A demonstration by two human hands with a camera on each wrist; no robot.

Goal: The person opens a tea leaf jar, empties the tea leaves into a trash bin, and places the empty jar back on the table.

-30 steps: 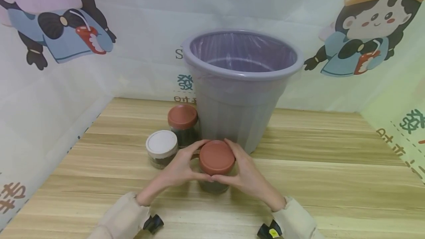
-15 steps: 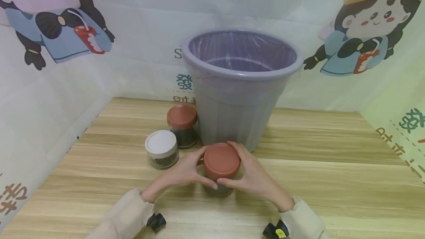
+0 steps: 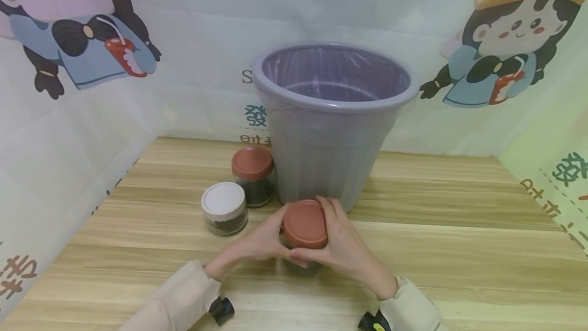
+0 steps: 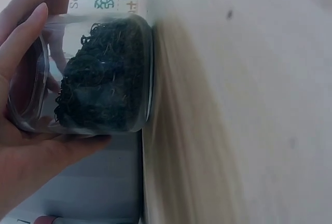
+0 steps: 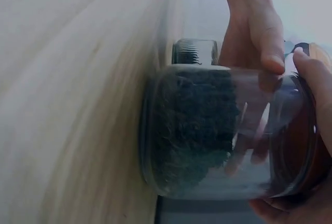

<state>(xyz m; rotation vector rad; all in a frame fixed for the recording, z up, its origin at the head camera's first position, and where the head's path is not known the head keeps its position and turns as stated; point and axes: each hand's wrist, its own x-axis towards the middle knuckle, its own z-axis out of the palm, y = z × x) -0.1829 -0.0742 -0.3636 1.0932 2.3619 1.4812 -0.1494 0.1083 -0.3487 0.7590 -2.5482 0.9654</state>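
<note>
A clear glass jar point(image 4: 104, 73) with a brown-red lid point(image 3: 304, 223) stands on the wooden table, held between both hands in front of the bin. Dark, curly dried leaves fill much of it, as the left wrist view shows. My left hand point(image 3: 266, 236) curls round the jar's left side, below the lid. On the other side my right hand point(image 3: 344, 241) grips the lid, its thumb across the front and fingers along the far right edge. In the right wrist view, the fingertips of the left hand point(image 5: 270, 53) lie against the glass.
A grey-purple bin point(image 3: 326, 152) with a clear liner rises right behind the jar. To the left stand a second jar with a red-brown lid point(image 3: 252, 163) and a low jar with a white lid point(image 3: 223, 202). Printed white sheeting point(image 3: 197, 75) surrounds the wooden table point(image 3: 436, 229).
The lidded jar and both hands have shifted slightly right and toward me. My right hand now covers more of the lid's right edge. The other jars and the bin stay put.
</note>
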